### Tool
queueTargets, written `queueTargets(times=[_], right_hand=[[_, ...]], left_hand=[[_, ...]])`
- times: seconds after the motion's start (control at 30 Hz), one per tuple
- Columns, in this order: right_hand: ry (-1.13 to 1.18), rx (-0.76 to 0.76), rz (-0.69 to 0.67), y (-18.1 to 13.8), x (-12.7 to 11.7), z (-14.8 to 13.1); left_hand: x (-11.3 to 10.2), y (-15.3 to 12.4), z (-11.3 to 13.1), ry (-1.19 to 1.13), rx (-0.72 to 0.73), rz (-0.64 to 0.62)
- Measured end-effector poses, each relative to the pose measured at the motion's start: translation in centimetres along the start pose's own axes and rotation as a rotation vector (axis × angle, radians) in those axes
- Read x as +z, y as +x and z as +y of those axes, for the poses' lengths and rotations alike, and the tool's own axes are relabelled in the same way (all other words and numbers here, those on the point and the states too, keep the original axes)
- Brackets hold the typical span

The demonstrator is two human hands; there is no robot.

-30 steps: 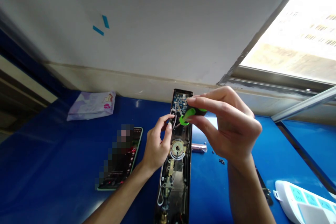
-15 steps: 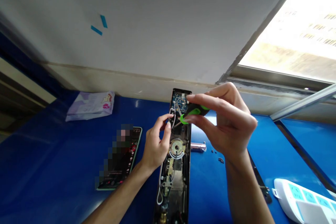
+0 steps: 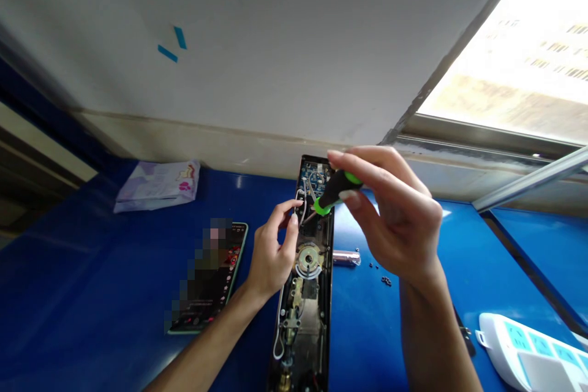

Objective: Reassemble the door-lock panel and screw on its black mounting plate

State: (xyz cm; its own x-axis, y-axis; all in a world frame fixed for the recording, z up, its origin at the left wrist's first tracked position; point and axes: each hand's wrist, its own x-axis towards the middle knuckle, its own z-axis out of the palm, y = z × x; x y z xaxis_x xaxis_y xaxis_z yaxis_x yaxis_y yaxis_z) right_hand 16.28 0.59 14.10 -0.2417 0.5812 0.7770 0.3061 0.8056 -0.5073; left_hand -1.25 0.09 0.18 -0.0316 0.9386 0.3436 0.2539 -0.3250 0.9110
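Note:
An opened, long black housing (image 3: pixel 310 309) that looks like an electronic door lock lies on the blue table. It holds a blue circuit board (image 3: pixel 313 173), a round metal ring (image 3: pixel 308 260), metal parts and white wires. My left hand (image 3: pixel 274 248) grips the left rim of the housing, thumb and index finger close to the wires. Between the thumb and fingers of my right hand (image 3: pixel 395 214) is a black and green screwdriver (image 3: pixel 335 191), tilted, its shaft slanting down-left into the housing below the board. The screwdriver's tip is hard to make out.
To the left lie a phone (image 3: pixel 214 285) and a purple-white packet (image 3: pixel 158 185). Right of the housing are a pinkish cylinder (image 3: pixel 346 258) and several small screws (image 3: pixel 386 281). A white power strip (image 3: pixel 533 349) sits at lower right. Wall and window stand behind.
My right hand has turned and its fingers have shifted on the screwdriver, so more of the handle shows. My left hand and the housing have hardly moved.

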Motion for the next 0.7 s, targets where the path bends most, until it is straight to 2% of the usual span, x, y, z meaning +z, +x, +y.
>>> queueTargets(times=[0.1,0.2,0.3,0.5,0.7], right_hand=[[0.054,0.026,-0.114,-0.08,-0.13,-0.36],[-0.047,-0.041,-0.017,-0.17,0.16,-0.59],[-0.146,-0.035,0.077,-0.19,0.56,-0.64],[0.039,0.026,-0.116,-0.12,0.41,-0.55],[-0.172,-0.034,0.084,-0.24,0.59,-0.39]], left_hand=[[-0.05,0.05,0.01,0.006,-0.001,0.003],[-0.13,0.12,0.18,-0.001,0.007,-0.003],[-0.14,0.11,0.2,-0.008,0.015,0.002],[-0.05,0.02,0.04,-0.018,-0.006,0.009],[-0.14,0.05,0.11,-0.02,0.011,0.007]])
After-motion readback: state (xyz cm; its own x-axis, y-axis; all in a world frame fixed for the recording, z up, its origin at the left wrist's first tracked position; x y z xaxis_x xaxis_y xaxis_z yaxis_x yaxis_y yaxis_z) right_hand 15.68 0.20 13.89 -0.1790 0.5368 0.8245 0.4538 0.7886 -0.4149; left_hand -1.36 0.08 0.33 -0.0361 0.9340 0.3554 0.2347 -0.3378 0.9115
